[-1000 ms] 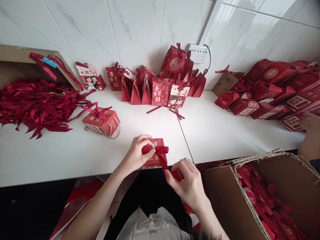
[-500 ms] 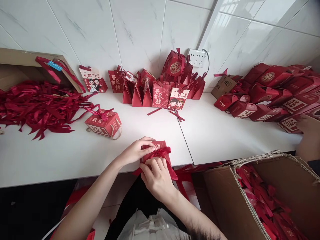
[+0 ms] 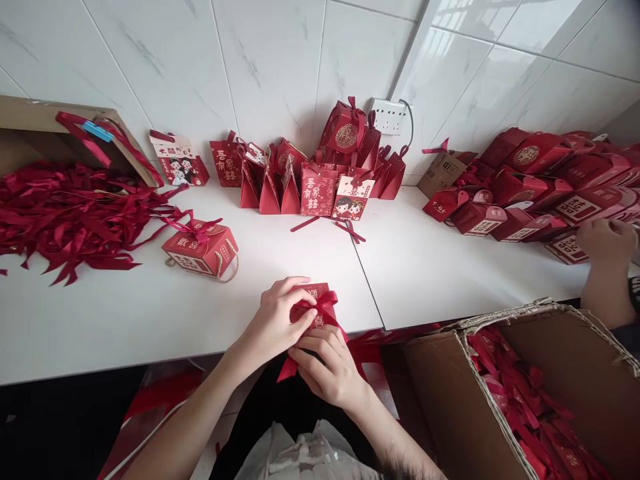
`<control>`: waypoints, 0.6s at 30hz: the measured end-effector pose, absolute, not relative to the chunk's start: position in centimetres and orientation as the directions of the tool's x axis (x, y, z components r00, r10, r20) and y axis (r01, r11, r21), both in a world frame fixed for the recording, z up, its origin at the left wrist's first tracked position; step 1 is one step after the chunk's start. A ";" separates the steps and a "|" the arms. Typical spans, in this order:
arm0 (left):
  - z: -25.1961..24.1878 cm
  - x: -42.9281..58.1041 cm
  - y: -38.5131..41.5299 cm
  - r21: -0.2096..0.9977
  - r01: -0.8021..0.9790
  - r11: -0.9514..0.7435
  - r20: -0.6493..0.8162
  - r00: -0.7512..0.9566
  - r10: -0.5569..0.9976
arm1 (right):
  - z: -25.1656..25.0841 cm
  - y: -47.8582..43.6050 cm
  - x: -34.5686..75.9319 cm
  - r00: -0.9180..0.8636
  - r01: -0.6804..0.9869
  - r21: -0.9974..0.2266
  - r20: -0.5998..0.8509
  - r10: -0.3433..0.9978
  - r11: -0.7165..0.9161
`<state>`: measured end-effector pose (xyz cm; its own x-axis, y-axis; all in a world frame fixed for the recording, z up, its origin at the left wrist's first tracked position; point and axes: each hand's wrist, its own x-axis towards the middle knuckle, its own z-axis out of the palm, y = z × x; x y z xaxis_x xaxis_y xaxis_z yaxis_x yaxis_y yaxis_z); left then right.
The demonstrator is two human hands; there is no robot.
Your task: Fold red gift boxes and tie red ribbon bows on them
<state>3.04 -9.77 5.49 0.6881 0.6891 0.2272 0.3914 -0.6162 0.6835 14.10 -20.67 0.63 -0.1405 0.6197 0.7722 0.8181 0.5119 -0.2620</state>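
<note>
A small red gift box [image 3: 320,295] lies flat at the near edge of the white table [image 3: 125,313], with a dark red ribbon [image 3: 323,307] tied across it. My left hand [image 3: 277,317] rests on the box, its fingers pinched on a loop of the ribbon. My right hand [image 3: 327,363] sits just below, fingers curled round the ribbon's lower part. A ribbon tail [image 3: 286,368] hangs off the table edge under my hands.
A finished box with rope handle [image 3: 200,247] stands to the left, beside a heap of loose ribbons [image 3: 70,213]. Red bags [image 3: 320,177] line the wall. Stacked red boxes [image 3: 545,190] fill the right, where another person's hand [image 3: 605,243] reaches. An open carton [image 3: 525,387] sits at lower right.
My right hand came in from the lower right, where it pulled a ribbon tail, and closed up against my left hand on the bow. The other person's hand moved in toward the stacked boxes.
</note>
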 end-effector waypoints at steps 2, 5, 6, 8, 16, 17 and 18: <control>5.1 3.3 -10.0 0.692 0.390 -0.608 0.244 0.666 0.705 | 0.6 -20.6 14.2 -0.152 0.811 -0.252 0.781 0.606 0.528; 4.6 3.5 -9.9 0.717 0.392 -0.577 0.238 0.640 0.731 | 0.6 -20.4 14.6 -0.201 0.781 -0.218 0.799 0.566 0.585; 4.4 3.5 -9.8 0.721 0.394 -0.570 0.236 0.633 0.737 | 0.5 -20.3 14.9 -0.222 0.769 -0.205 0.803 0.554 0.606; 4.3 3.6 -9.7 0.727 0.392 -0.563 0.235 0.629 0.741 | 0.2 -20.1 15.3 -0.257 0.747 -0.189 0.802 0.539 0.637; 4.3 2.9 -9.4 0.783 0.287 -0.551 0.302 0.600 0.741 | 2.2 -20.7 16.4 -0.287 0.694 -0.202 0.802 0.523 0.691; 4.2 2.6 -9.3 0.799 0.295 -0.525 0.318 0.533 0.784 | 2.8 -20.8 16.9 -0.195 0.708 -0.258 0.824 0.532 0.658; 4.2 2.3 -9.2 0.819 0.321 -0.476 0.309 0.453 0.836 | 3.3 -20.7 17.5 -0.047 0.735 -0.355 0.823 0.566 0.577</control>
